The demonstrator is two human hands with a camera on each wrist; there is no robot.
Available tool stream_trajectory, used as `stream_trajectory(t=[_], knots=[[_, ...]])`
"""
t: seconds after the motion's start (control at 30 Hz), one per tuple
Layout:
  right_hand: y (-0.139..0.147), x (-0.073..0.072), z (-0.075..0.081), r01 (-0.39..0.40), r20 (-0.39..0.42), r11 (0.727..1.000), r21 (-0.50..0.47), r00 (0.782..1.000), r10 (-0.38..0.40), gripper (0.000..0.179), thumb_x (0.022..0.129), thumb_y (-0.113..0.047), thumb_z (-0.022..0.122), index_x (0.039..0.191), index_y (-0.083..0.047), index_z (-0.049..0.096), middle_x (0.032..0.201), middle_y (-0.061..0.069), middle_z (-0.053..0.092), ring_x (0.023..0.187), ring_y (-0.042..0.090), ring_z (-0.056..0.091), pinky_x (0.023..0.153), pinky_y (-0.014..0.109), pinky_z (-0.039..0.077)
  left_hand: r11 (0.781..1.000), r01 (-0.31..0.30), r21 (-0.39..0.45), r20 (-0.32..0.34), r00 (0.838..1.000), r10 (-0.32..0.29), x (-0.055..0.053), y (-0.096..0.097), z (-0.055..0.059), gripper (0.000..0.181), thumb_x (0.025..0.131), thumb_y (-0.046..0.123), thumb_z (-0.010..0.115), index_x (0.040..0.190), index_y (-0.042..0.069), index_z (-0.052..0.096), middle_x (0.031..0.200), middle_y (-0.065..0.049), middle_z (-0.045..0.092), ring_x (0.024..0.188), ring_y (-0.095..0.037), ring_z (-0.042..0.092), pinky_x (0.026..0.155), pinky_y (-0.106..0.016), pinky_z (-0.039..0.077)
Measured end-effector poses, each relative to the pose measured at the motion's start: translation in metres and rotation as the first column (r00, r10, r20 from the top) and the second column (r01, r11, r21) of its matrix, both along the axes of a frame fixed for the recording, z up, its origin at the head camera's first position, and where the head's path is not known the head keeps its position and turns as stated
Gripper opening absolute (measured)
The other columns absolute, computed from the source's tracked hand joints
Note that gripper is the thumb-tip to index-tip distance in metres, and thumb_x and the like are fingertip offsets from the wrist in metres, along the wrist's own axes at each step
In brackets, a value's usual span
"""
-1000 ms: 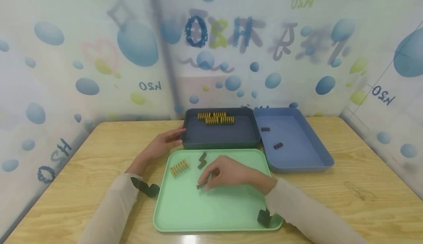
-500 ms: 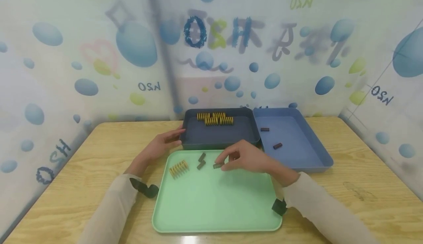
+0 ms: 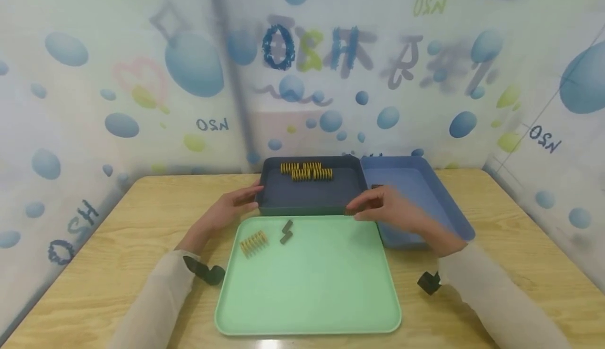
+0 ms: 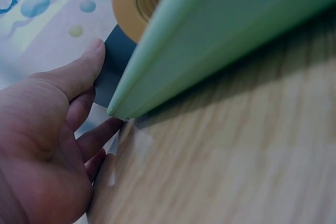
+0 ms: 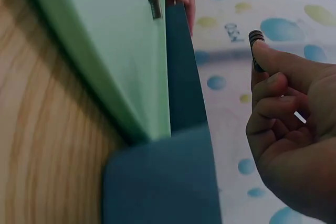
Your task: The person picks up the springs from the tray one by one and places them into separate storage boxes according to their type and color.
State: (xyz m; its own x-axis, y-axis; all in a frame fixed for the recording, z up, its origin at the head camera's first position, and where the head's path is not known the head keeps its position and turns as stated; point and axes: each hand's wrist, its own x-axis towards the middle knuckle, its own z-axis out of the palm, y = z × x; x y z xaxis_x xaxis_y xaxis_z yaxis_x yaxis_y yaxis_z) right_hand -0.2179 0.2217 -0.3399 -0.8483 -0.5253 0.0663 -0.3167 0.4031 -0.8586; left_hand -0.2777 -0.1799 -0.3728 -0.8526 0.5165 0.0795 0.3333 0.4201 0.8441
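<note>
My right hand (image 3: 397, 211) pinches a small dark coil spring (image 5: 255, 36) between thumb and forefinger, held up over the far right corner of the green tray (image 3: 326, 286). In the right wrist view its other fingers curl in. My left hand (image 3: 229, 211) rests at the left wall of the dark tray (image 3: 326, 194), fingers loosely extended and holding nothing. On the green tray lie one larger yellow spring (image 3: 253, 243) and two small dark springs (image 3: 286, 237). Several yellow springs (image 3: 301, 174) sit at the back of the dark tray.
The blue tray (image 3: 416, 178) stands right of the dark tray, touching it. One dark spring (image 3: 377, 186) in it shows just above my right hand, which covers part of that tray. The wooden table (image 3: 510, 254) runs up to a patterned wall covering (image 3: 302, 102).
My right hand has carried the small dark spring from the middle of the green tray up and to the right, toward the blue tray. The left hand stays at the dark tray.
</note>
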Motion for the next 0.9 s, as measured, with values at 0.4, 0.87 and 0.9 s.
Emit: stream_trajectory(t=[0.4, 0.87, 0.9], knots=[[0.054, -0.017, -0.001, 0.156, -0.024, 0.986, 0.066, 0.988, -0.155, 0.028, 0.087, -0.028, 0.071, 0.112, -0.015, 0.071, 0.117, 0.004, 0.067, 0.1, 0.022, 0.062, 0.077, 0.046, 0.053, 1.0, -0.003, -0.003, 0.006, 1.0, 0.003, 0.001, -0.001, 0.002, 0.049, 0.097, 0.014, 0.057, 0.144, 0.006, 0.043, 0.153, -0.01, 0.03, 0.14, -0.03, 0.026, 0.112, -0.052, 0.018], [0.084, -0.039, -0.015, 0.284, -0.019, 0.943, 0.175, 0.958, -0.285, 0.036, 0.083, -0.037, 0.075, 0.113, -0.017, 0.072, 0.115, 0.004, 0.067, 0.107, 0.024, 0.06, 0.085, 0.038, 0.052, 1.0, 0.007, 0.002, -0.003, 1.0, -0.007, 0.003, 0.001, 0.004, 0.048, 0.097, 0.013, 0.057, 0.143, 0.005, 0.044, 0.153, -0.012, 0.03, 0.14, -0.032, 0.026, 0.112, -0.054, 0.017], [0.085, -0.041, -0.016, 0.28, -0.021, 0.942, 0.182, 0.959, -0.281, 0.036, 0.083, -0.036, 0.074, 0.113, -0.017, 0.072, 0.114, 0.005, 0.067, 0.108, 0.024, 0.06, 0.085, 0.038, 0.052, 1.0, 0.006, 0.002, -0.003, 1.0, -0.006, 0.003, 0.001, 0.004, 0.048, 0.097, 0.013, 0.057, 0.143, 0.005, 0.044, 0.153, -0.012, 0.03, 0.14, -0.032, 0.026, 0.112, -0.053, 0.017]])
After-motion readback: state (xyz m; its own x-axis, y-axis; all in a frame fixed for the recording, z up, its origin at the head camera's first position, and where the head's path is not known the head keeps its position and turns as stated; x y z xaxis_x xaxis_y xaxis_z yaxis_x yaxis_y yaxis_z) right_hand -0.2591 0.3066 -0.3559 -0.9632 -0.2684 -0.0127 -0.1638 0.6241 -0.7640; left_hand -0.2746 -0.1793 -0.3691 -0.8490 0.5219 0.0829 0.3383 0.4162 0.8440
